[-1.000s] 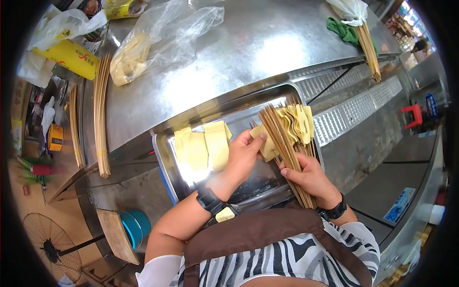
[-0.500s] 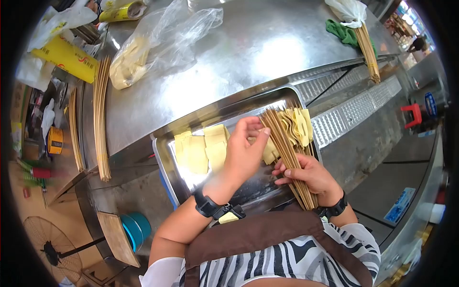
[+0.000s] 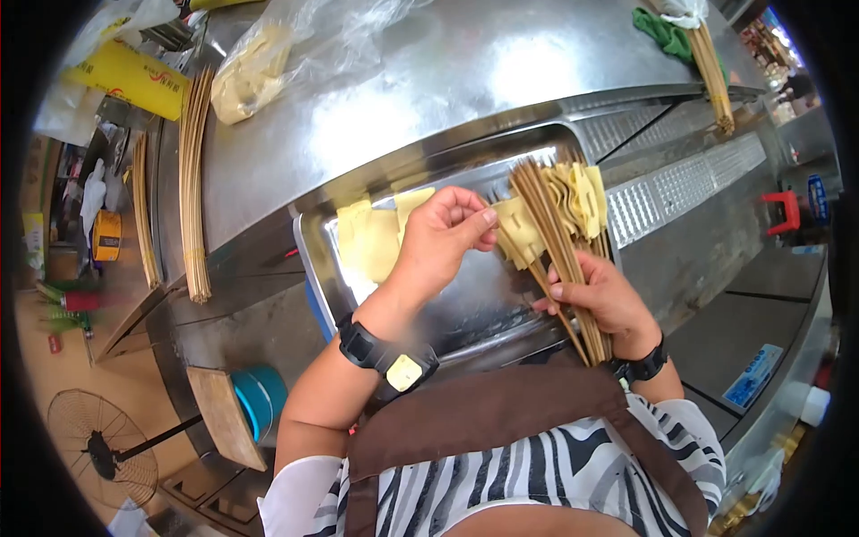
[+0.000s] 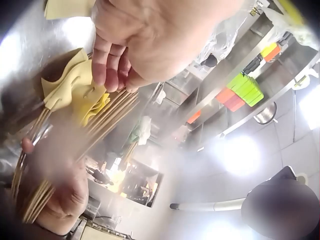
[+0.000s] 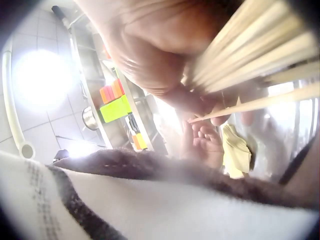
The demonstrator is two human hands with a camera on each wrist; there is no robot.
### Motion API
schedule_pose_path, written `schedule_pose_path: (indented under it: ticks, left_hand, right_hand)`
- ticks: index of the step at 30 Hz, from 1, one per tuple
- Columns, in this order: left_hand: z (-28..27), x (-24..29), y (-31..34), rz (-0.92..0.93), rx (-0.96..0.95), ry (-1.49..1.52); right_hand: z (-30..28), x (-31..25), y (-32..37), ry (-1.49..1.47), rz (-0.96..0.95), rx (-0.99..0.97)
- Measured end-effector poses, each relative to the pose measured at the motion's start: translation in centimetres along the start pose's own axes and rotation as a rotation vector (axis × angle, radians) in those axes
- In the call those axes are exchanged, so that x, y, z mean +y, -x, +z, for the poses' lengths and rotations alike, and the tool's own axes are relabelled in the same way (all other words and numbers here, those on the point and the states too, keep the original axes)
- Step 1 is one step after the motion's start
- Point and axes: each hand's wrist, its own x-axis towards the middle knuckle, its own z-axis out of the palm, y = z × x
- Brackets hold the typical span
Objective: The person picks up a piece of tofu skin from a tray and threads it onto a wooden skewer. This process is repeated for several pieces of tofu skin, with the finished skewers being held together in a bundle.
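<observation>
My right hand (image 3: 608,300) grips a thick bundle of bamboo skewers (image 3: 557,228) over the metal tray (image 3: 456,318). Beside the bundle, a separate skewer (image 3: 565,320) slants up through a folded yellow tofu-skin sheet (image 3: 519,234). The thumb and forefinger of my left hand (image 3: 438,237) pinch that skewer near its tip, at the sheet's left edge. In the right wrist view the tip of a skewer (image 5: 260,105) reaches the left fingers. Rippled, threaded tofu skin (image 3: 582,201) lies behind the bundle. Flat tofu-skin sheets (image 3: 365,246) lie at the tray's left.
A steel table (image 3: 429,98) stands beyond the tray, with a plastic bag of tofu skin (image 3: 246,85) on it. More skewers (image 3: 192,197) lie at its left edge. A wrapped bundle (image 3: 711,80) lies by a green cloth (image 3: 664,36) at the far right.
My left hand let go of the tofu-skin sheet, drew back with loose fingers, then pinched near the skewer tip. The sheet and its skewer now stand farther apart from the bundle. The head view has shifted.
</observation>
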Motion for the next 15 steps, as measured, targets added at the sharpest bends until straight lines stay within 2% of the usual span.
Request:
schedule_pose_path:
  ticks: [2, 4, 5, 9, 12, 15]
  left_hand:
    - [-1.3, 0.3, 0.8, -0.012, -0.013, -0.069]
    - [-3.1, 1.2, 2.1, 0.403, 0.0, -0.871]
    - [-4.3, 2.7, 2.9, 0.6, -0.11, -1.198]
    - [-6.2, 3.1, 4.9, 0.629, -0.264, -1.428]
    - [-6.6, 2.5, 5.0, 0.671, -0.341, -1.425]
    - [-7.3, 1.9, 4.4, 0.702, -0.34, -1.413]
  right_hand:
    - [0.2, -0.1, -0.1, 0.01, -0.018, -0.012]
    - [-0.1, 0.0, -0.1, 0.02, -0.033, -0.012]
    - [-0.3, 0.0, -0.1, 0.034, -0.05, -0.002]
    - [-0.4, 0.4, -0.2, -0.005, -0.056, -0.019]
    - [-0.5, 0.5, -0.4, 0.027, -0.063, -0.037]
    - [-0.6, 0.4, -0.3, 0.016, -0.048, -0.019]
